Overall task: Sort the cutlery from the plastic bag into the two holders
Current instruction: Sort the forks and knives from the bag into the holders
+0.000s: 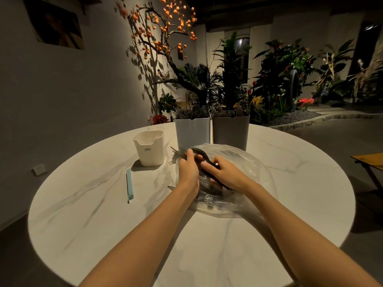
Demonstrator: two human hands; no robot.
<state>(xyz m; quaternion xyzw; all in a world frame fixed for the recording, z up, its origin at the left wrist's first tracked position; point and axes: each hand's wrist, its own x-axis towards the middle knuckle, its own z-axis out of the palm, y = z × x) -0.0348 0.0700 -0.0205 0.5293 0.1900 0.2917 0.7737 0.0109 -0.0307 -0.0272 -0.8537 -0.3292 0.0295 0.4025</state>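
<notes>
Over the crinkly plastic bag [232, 162] on the table [83, 204], the left hand [189, 168] is gripping light, stiff forks [176, 155] mid-handle; the right hand [224, 172] is pinching dark cutlery [200, 152], before 2 holders [192, 131].

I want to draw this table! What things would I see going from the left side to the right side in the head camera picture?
Light blue stick → small white cup → white holder → grey holder. The hands and the plastic bag overlap in front of the holders, so I left them out.
</notes>
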